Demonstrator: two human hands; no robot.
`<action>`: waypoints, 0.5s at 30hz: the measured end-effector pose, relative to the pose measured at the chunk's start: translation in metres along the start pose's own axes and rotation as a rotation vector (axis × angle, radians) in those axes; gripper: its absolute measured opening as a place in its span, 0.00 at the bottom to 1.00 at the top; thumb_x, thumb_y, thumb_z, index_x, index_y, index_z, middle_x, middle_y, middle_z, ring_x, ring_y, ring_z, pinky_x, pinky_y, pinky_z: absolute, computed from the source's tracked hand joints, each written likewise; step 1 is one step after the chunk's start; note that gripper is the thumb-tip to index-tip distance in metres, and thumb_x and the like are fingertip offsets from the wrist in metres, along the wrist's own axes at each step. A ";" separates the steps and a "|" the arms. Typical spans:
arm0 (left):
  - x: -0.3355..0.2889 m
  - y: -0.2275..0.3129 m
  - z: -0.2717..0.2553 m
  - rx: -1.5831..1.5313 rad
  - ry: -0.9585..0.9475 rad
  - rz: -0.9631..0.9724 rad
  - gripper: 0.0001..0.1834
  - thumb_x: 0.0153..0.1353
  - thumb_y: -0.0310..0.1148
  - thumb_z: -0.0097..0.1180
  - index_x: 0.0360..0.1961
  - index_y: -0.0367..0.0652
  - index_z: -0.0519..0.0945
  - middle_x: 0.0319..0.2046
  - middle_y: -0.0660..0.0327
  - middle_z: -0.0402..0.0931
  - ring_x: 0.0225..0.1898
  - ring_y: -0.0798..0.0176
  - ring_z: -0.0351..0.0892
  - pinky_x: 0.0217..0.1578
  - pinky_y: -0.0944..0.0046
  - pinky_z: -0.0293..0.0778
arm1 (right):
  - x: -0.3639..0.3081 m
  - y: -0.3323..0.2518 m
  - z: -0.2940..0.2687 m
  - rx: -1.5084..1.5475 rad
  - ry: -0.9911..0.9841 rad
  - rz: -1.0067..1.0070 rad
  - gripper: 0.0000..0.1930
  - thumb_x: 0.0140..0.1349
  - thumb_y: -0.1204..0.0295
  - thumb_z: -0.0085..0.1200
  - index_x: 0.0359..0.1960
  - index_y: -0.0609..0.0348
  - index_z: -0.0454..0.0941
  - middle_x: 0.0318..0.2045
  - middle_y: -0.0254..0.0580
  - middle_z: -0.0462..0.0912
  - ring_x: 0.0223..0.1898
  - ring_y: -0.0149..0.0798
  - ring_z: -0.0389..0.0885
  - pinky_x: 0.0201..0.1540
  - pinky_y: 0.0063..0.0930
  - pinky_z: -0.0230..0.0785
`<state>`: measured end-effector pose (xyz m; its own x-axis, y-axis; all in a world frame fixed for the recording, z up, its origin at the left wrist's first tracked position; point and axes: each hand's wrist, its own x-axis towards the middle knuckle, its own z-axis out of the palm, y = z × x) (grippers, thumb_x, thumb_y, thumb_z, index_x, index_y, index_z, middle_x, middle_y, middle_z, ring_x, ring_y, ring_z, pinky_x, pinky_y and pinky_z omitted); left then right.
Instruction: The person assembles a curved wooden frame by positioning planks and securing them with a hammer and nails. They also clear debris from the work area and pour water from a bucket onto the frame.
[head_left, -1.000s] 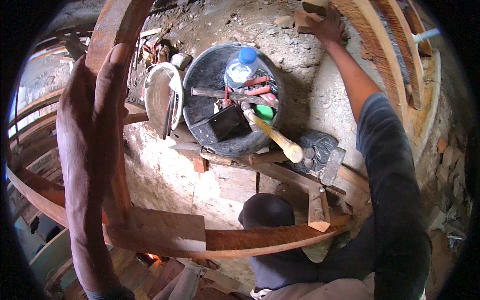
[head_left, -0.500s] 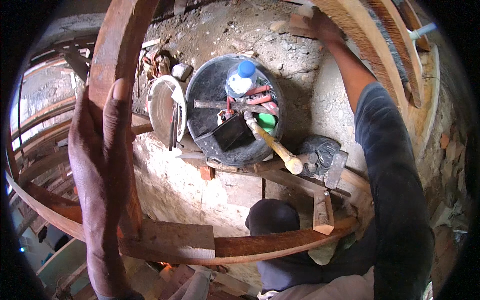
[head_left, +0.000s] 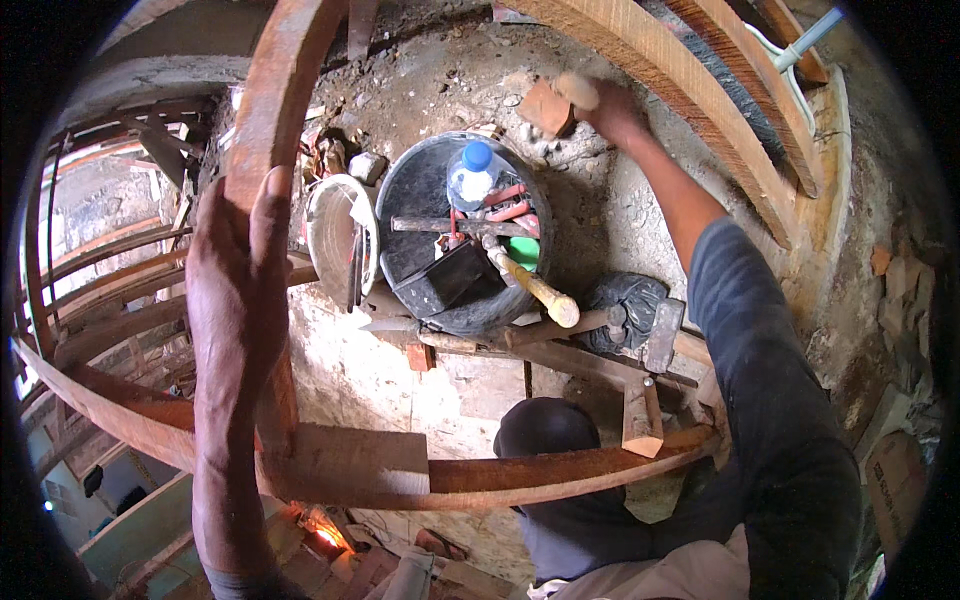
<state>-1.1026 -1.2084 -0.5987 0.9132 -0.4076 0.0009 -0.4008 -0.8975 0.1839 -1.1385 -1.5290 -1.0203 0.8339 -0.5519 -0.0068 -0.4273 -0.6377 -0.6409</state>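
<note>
My left hand (head_left: 235, 275) is wrapped round an upright curved wooden beam (head_left: 285, 90), thumb lying along its face. This beam meets a lower curved beam (head_left: 560, 478), with a short flat board (head_left: 365, 460) at the joint. Far off on the right, my right hand (head_left: 612, 112) is closed on a reddish-brown block (head_left: 546, 108) with a pale rounded end piece, too blurred to name exactly. Between my arms stands a black bucket (head_left: 400, 180) holding a blue-capped bottle (head_left: 474, 172), red-handled tools and a dark box (head_left: 455, 275). A yellowish wooden handle (head_left: 540, 290) leans over its rim.
A pale bucket (head_left: 322, 225) with thin rods stands beside the black one. A hammer (head_left: 664, 335) lies near a black plastic bag (head_left: 625, 300). Sawn curved ribs (head_left: 690, 130) rise at right; slatted timber (head_left: 120, 300) fills the left. An orange glow (head_left: 325, 530) shows below.
My right hand has come nearer and to the left, the block moving with it. My left hand keeps its hold on the beam. The whole view has shifted slightly.
</note>
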 end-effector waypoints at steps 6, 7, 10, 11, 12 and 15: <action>0.003 -0.008 0.002 -0.002 -0.007 0.061 0.32 0.73 0.58 0.53 0.46 0.31 0.76 0.22 0.57 0.67 0.25 0.61 0.69 0.29 0.54 0.68 | -0.040 -0.029 0.000 0.358 0.072 0.304 0.31 0.58 0.59 0.67 0.60 0.64 0.76 0.52 0.61 0.84 0.56 0.58 0.82 0.60 0.46 0.73; 0.003 -0.008 0.002 0.007 0.004 0.081 0.31 0.73 0.57 0.53 0.45 0.31 0.76 0.22 0.57 0.68 0.25 0.60 0.69 0.29 0.54 0.68 | -0.040 -0.031 0.000 0.497 0.135 0.384 0.32 0.57 0.59 0.68 0.59 0.66 0.76 0.51 0.62 0.84 0.56 0.58 0.82 0.59 0.44 0.73; 0.003 -0.009 0.002 0.035 0.009 0.076 0.31 0.73 0.57 0.53 0.45 0.31 0.76 0.23 0.55 0.69 0.26 0.59 0.71 0.30 0.53 0.69 | -0.027 -0.041 0.001 0.759 0.069 0.315 0.29 0.62 0.57 0.65 0.56 0.69 0.76 0.47 0.56 0.85 0.52 0.51 0.84 0.55 0.42 0.74; 0.003 -0.009 0.001 0.032 0.008 0.081 0.31 0.73 0.57 0.53 0.45 0.32 0.76 0.23 0.55 0.70 0.26 0.58 0.72 0.30 0.52 0.69 | -0.022 -0.044 0.002 0.848 0.036 0.345 0.28 0.63 0.56 0.63 0.55 0.70 0.76 0.45 0.54 0.86 0.50 0.49 0.84 0.53 0.41 0.74; 0.003 -0.008 0.001 0.008 0.004 0.083 0.31 0.73 0.58 0.53 0.44 0.32 0.76 0.23 0.54 0.70 0.26 0.58 0.72 0.30 0.52 0.69 | -0.017 -0.049 0.005 0.908 -0.041 0.307 0.27 0.65 0.55 0.62 0.53 0.70 0.77 0.43 0.48 0.86 0.48 0.41 0.84 0.54 0.40 0.74; 0.003 -0.006 0.002 -0.013 0.012 0.051 0.32 0.72 0.58 0.53 0.46 0.32 0.76 0.23 0.53 0.71 0.26 0.58 0.73 0.30 0.51 0.69 | -0.006 -0.058 0.014 -0.278 -0.265 -0.208 0.31 0.64 0.50 0.57 0.60 0.62 0.76 0.58 0.59 0.79 0.60 0.55 0.76 0.63 0.51 0.68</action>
<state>-1.0980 -1.2042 -0.6013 0.8925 -0.4505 0.0221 -0.4457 -0.8734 0.1962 -1.1135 -1.4812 -0.9937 0.9575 -0.2629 -0.1191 -0.2885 -0.8611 -0.4188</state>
